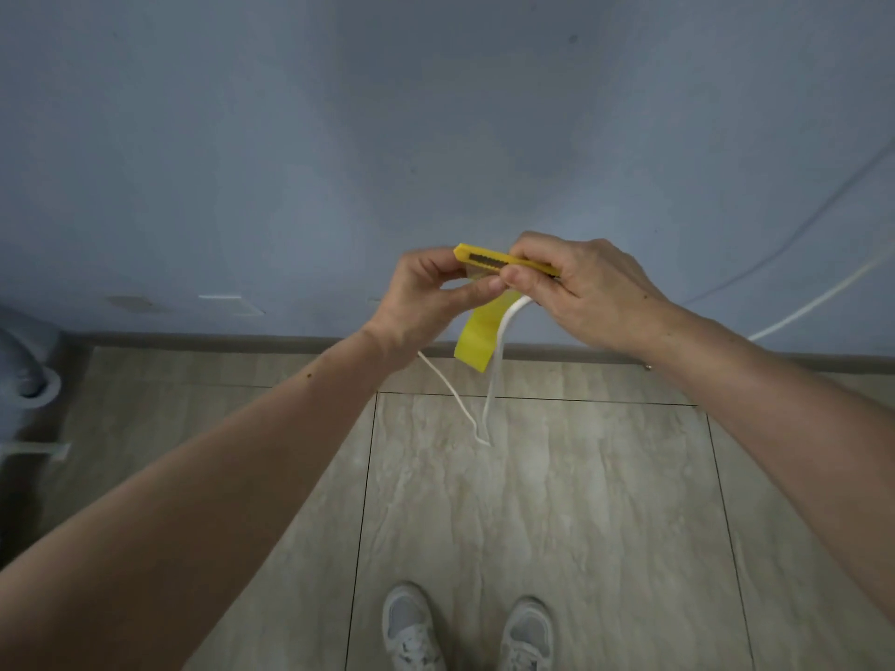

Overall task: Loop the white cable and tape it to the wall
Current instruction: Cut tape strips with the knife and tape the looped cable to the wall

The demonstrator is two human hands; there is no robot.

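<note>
White cable (495, 380) droops below the yellow utility knife (503, 264) gripped by right hand (588, 295); left hand (428, 293) pinches yellow tape (479, 339); blade may nick the cable.

Plain blue-grey wall (300, 138), dimly lit. Grey skirting board (218, 342) along its foot. Floor (557, 501) of large marbled beige tiles, dark grout lines. Grey pipe (24, 360) at far left.

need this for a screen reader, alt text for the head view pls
Seen from above, the right hand grips a yellow utility knife while the left hand pinches a strip of yellow tape. A looped white cable dangles below, before a blue-grey wall.
</note>
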